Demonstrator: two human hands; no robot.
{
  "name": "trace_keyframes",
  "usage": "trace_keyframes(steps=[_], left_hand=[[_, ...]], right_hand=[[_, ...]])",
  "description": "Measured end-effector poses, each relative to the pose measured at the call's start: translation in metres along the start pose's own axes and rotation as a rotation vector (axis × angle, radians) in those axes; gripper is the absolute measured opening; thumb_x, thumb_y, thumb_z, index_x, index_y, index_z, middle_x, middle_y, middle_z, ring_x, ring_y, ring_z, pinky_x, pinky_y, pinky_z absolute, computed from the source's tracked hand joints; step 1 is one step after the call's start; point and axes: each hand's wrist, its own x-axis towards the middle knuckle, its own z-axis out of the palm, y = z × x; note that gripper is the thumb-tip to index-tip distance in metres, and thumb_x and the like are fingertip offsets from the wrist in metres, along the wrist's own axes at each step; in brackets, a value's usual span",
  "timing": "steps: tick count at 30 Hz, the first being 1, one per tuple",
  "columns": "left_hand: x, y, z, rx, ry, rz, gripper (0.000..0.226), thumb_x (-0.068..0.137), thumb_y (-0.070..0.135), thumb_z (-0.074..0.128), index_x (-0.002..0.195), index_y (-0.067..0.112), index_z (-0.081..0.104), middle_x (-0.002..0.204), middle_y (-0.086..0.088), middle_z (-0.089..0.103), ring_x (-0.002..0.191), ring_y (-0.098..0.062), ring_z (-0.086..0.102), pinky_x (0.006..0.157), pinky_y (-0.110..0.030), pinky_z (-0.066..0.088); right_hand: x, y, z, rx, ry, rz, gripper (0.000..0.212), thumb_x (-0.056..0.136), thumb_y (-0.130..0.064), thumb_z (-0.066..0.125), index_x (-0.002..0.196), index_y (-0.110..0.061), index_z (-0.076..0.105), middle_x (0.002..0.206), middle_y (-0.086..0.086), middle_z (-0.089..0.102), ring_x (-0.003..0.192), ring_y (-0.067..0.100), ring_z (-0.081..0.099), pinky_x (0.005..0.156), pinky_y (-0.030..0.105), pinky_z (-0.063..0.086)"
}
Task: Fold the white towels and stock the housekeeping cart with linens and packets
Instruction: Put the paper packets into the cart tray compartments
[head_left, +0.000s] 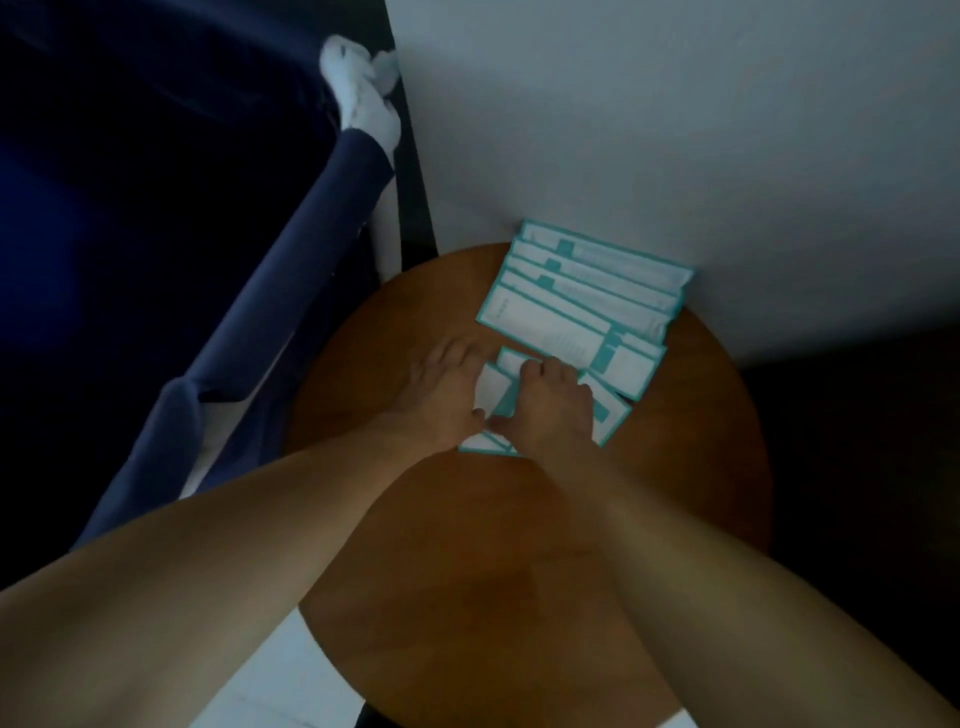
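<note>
Dim room, low light. Round wooden table (467, 597) close against pale grey wall (675, 130). Dark upright strip (415, 208) at wall's left edge. White floor tiles (280, 670) under table's near side. Right of table, deep shadow.

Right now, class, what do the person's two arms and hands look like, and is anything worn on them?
Both forearms are bare, with no sleeves in view. The left hand and right hand wear no gloves; no watch, bracelet or ring shows, though the picture is dim.

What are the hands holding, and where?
Left hand rests flat on the near packets at their left edge; right hand curls over their middle; grip cannot be told.
</note>
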Motion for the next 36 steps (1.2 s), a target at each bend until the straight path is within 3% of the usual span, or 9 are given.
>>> trace_keyframes(steps=[4, 7, 10, 12, 15, 19, 25, 32, 36], left_hand=[[0.010, 0.001, 0.011, 0.268, -0.030, 0.091, 0.082, 0.088, 0.032, 0.066, 0.156, 0.020, 0.023, 0.164, -0.002, 0.018, 0.151, -0.021, 0.009, 0.117, -0.043, 0.010], [0.009, 0.005, 0.013, 0.377, 0.014, 0.166, 0.051, 0.088, 0.032, 0.061, 0.137, 0.019, 0.053, 0.140, -0.005, 0.051, 0.134, -0.026, 0.038, 0.112, -0.041, 0.020], [0.002, 0.010, 0.011, 0.189, 0.070, 0.150, 0.025, 0.092, 0.026, 0.059, 0.113, 0.013, 0.065, 0.116, -0.010, 0.065, 0.113, -0.031, 0.057, 0.100, -0.038, 0.034], [-0.001, 0.012, 0.007, -0.006, 0.027, 0.053, 0.029, 0.096, 0.023, 0.058, 0.122, 0.012, 0.064, 0.123, -0.013, 0.065, 0.115, -0.032, 0.059, 0.098, -0.035, 0.042], [-0.003, 0.014, -0.001, -0.377, 0.009, -0.173, 0.036, 0.098, 0.016, 0.058, 0.133, 0.005, 0.058, 0.130, -0.017, 0.062, 0.120, -0.031, 0.057, 0.098, -0.029, 0.042], [0.000, 0.018, -0.006, -0.748, 0.055, -0.436, 0.024, 0.098, 0.014, 0.060, 0.118, 0.000, 0.062, 0.118, -0.020, 0.067, 0.108, -0.032, 0.064, 0.091, -0.035, 0.052], [0.005, 0.022, -0.001, -0.853, 0.094, -0.476, 0.014, 0.099, 0.016, 0.060, 0.108, 0.006, 0.060, 0.115, -0.018, 0.067, 0.105, -0.032, 0.065, 0.092, -0.043, 0.054], [-0.010, 0.033, 0.003, -0.906, 0.100, -0.512, 0.010, 0.099, 0.008, 0.056, 0.108, 0.008, 0.060, 0.115, -0.019, 0.067, 0.098, -0.030, 0.065, 0.082, -0.038, 0.053], [-0.020, 0.045, -0.008, -0.888, 0.102, -0.497, 0.022, 0.096, 0.002, 0.053, 0.118, 0.000, 0.059, 0.109, -0.019, 0.067, 0.095, -0.034, 0.066, 0.073, -0.038, 0.054]], right_hand=[[0.002, 0.004, 0.011, 0.026, 0.088, -0.052, 0.059, 0.079, -0.049, 0.075, 0.122, -0.015, 0.053, 0.124, 0.010, 0.054, 0.118, 0.029, 0.047, 0.093, 0.042, 0.035], [-0.004, 0.012, 0.010, 0.153, 0.080, -0.116, 0.038, 0.087, -0.041, 0.068, 0.115, -0.015, 0.064, 0.113, 0.011, 0.060, 0.109, 0.032, 0.053, 0.088, 0.041, 0.037], [-0.012, 0.022, 0.004, 0.357, 0.068, -0.093, 0.029, 0.088, -0.034, 0.071, 0.107, -0.012, 0.072, 0.104, 0.014, 0.066, 0.102, 0.034, 0.059, 0.085, 0.040, 0.045], [-0.019, 0.031, 0.000, 0.501, 0.143, -0.011, 0.027, 0.085, -0.026, 0.074, 0.107, -0.010, 0.071, 0.104, 0.014, 0.066, 0.103, 0.033, 0.059, 0.089, 0.038, 0.045], [-0.027, 0.048, -0.004, 0.545, 0.237, 0.306, 0.041, 0.086, -0.030, 0.072, 0.118, -0.005, 0.062, 0.116, 0.017, 0.062, 0.114, 0.034, 0.056, 0.098, 0.038, 0.043], [-0.021, 0.060, -0.008, 0.581, 0.021, 0.806, 0.089, 0.082, -0.058, 0.071, 0.140, 0.002, 0.038, 0.143, 0.024, 0.045, 0.131, 0.039, 0.046, 0.106, 0.044, 0.038], [-0.005, 0.050, 0.002, 0.599, -0.040, 0.883, 0.106, 0.078, -0.054, 0.077, 0.146, 0.007, 0.024, 0.151, 0.029, 0.033, 0.139, 0.042, 0.038, 0.112, 0.050, 0.035], [-0.029, 0.069, 0.023, 0.915, 0.094, 0.762, 0.045, 0.076, -0.022, 0.084, 0.115, -0.006, 0.068, 0.119, 0.014, 0.070, 0.107, 0.026, 0.068, 0.085, 0.029, 0.050], [-0.058, 0.062, 0.012, 1.122, 0.121, 0.706, 0.031, 0.081, -0.005, 0.077, 0.112, -0.001, 0.070, 0.112, 0.018, 0.072, 0.100, 0.031, 0.070, 0.087, 0.039, 0.055]])
